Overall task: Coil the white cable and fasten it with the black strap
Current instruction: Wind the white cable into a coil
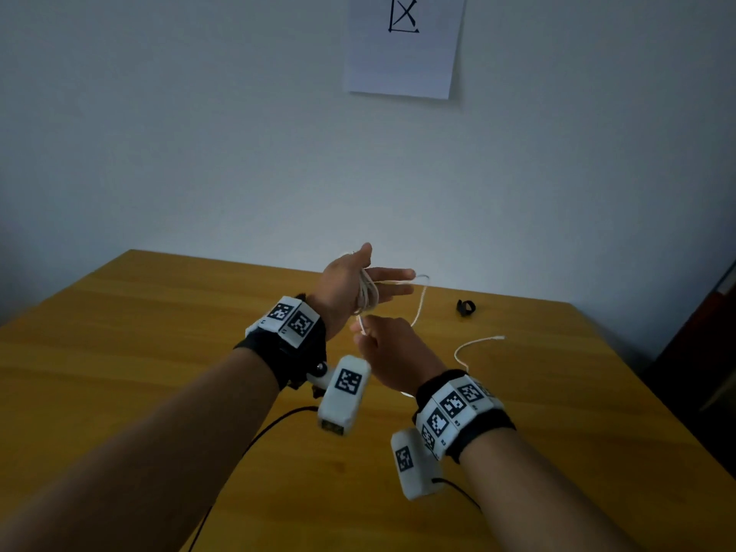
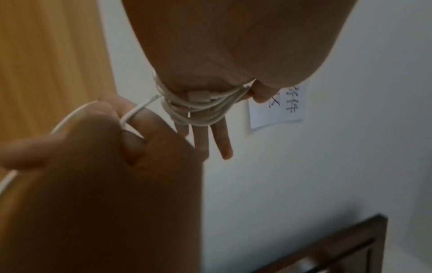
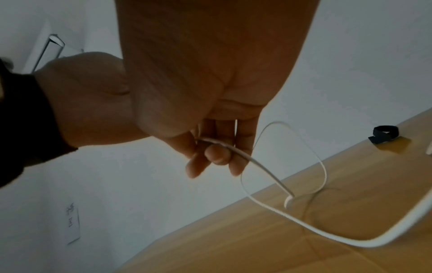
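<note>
My left hand (image 1: 358, 280) is raised above the wooden table (image 1: 159, 352), its fingers (image 2: 210, 136) straight and pointing right and its thumb up. Several turns of the white cable (image 2: 198, 109) are wound round those fingers, with a connector lying against the palm. Just below, my right hand (image 1: 382, 344) pinches the cable's free run between thumb and fingers (image 3: 215, 147). The rest of the cable (image 1: 478, 342) trails down in a loop onto the table at the right. The black strap (image 1: 466, 307) lies curled on the table, beyond and right of both hands.
A white paper sheet (image 1: 404, 45) with a drawn mark hangs on the wall behind the table. Dark furniture (image 1: 709, 332) stands past the table's right edge. Black wires (image 1: 255, 440) from the wrist cameras hang under my forearms.
</note>
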A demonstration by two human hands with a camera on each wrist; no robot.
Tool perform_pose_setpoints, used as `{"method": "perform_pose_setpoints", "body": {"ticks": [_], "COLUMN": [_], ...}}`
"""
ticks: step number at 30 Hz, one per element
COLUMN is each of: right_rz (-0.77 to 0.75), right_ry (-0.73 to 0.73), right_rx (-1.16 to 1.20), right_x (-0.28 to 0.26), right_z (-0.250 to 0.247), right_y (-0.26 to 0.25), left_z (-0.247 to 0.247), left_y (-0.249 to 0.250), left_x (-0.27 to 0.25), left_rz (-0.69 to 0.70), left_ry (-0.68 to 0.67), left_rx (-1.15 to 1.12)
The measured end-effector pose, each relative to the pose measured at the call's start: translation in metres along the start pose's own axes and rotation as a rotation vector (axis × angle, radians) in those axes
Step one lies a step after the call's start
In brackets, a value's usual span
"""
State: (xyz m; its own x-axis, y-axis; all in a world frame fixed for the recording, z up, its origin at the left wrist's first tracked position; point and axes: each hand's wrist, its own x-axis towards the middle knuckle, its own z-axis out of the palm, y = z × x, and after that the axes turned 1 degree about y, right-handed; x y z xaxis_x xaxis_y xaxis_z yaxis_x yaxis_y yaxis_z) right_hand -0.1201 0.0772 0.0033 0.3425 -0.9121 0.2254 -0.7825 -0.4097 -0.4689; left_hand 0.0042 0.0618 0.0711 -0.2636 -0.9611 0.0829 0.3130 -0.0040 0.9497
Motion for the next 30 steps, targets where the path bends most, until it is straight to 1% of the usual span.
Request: {"method": "perform_pose_setpoints", "body": {"ticks": [2,5,8,9,10,12,14,17,20,23,25,26,28,30], "right_rz": [0.002,-0.023,-0.044,-0.036,-0.024,-0.003,0.003,-0.007,-0.001,0.005,0.027,0.042,0.064,0.069], "right_ry": [-0.014,0.007,0.006,0.001,0.005,0.012,0.028,0.05,0.06,0.1,0.128,0.142,0.17,0.19], "right_rx": [0.001,0.034,0.041,0.032,0.012,-0.013,-0.006,0.017,-0.032,-0.068,-0.02,0.018,0.07,0.058], "right_x": [0.0,-0.002,-0.003,-0.003,-0.003,-0.003,-0.004,-0.004,-0.005,-0.005,-0.006,-0.007,-0.009,-0.009], "right_z": [-0.003,-0.009,-0.017,-0.02,-0.023,-0.025,-0.026,-0.027,-0.033,-0.038,-0.043,-0.045,-0.049,-0.048], "right_y": [0.0,0.0,-0.001,-0.001,-0.001,-0.001,-0.001,0.001,0.0,0.014,0.027,0.032,0.04,0.043], "left_z": [-0.002,-0.011,-0.019,-0.02,-0.02,-0.023,-0.024,-0.023,-0.024,-0.033,-0.044,-0.049,-0.054,-0.054], "left_y": [-0.005,-0.016,-0.023,-0.024,-0.026,-0.029,-0.03,-0.03,-0.029,-0.026,-0.026,-0.025,-0.025,-0.023], "left_x": [0.003,0.007,0.005,0.004,0.002,0.001,-0.001,-0.003,-0.002,-0.001,0.001,0.002,0.0,-0.004], "left_rz": [0.04,0.079,0.155,0.125,0.11,0.085,0.073,0.038,-0.013,-0.104,-0.171,-0.204,-0.301,-0.361], "left_ry": [0.03,0.032,0.046,0.043,0.04,0.042,0.044,0.024,-0.001,-0.05,-0.059,-0.054,-0.087,-0.138], "left_rx": [0.201,0.568,1.081,1.203,1.306,1.43,1.496,1.539,1.577,1.526,1.39,1.283,0.995,0.744]}}
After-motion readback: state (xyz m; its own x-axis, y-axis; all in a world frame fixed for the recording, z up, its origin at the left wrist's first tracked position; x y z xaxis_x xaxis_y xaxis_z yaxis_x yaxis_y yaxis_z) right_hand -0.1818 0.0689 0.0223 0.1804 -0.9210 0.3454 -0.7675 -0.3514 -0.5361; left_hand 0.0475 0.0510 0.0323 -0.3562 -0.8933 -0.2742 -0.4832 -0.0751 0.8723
